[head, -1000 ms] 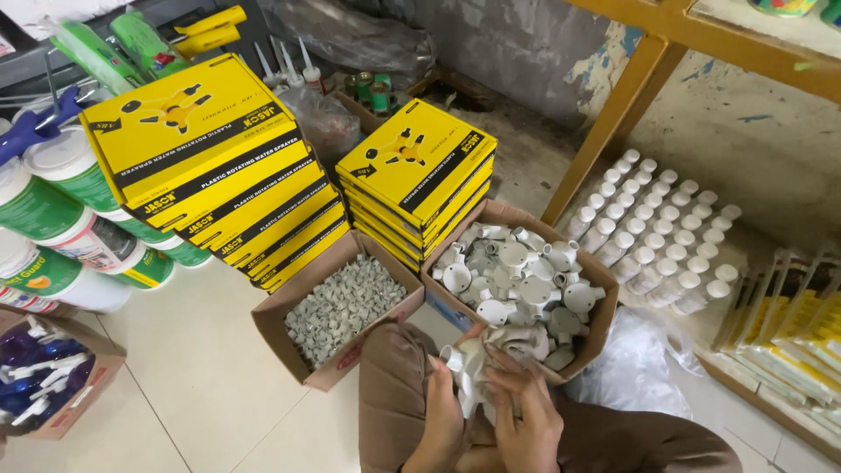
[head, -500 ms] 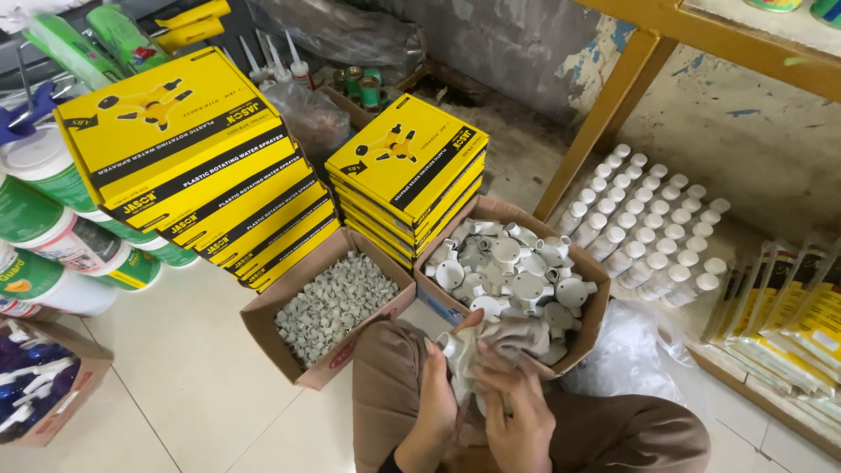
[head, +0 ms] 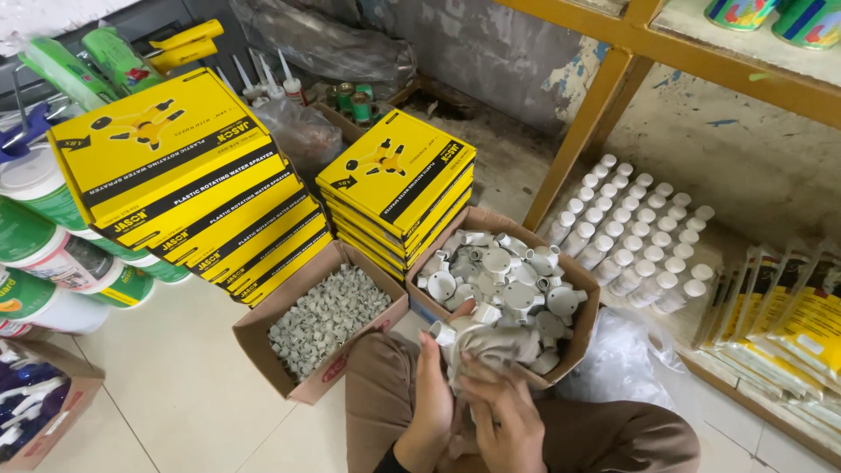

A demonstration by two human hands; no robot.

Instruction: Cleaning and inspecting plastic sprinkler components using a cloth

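Lower centre of frame: my left hand (head: 432, 398) and right hand (head: 501, 419) have their fingers closed around a crumpled clear plastic bag of white plastic pipe fittings (head: 491, 343), resting above my lap. Just above it: open cardboard box of round white plastic fittings (head: 574, 346). Left of that: cardboard box of small grey plastic pieces (head: 326, 315). Stacked yellow flat boxes (head: 399, 180) behind.

Colour rundown, going off the brown cardboard box (head: 574, 346) in the middle: the plastic fittings (head: 504, 280) in it are all off-white/pale grey. Left of it, another brown box of small grey pieces (head: 328, 320). Behind it, flat boxes (head: 399, 175) in bright yellow with black stripes. To its right, bottles (head: 644, 236) with white caps.
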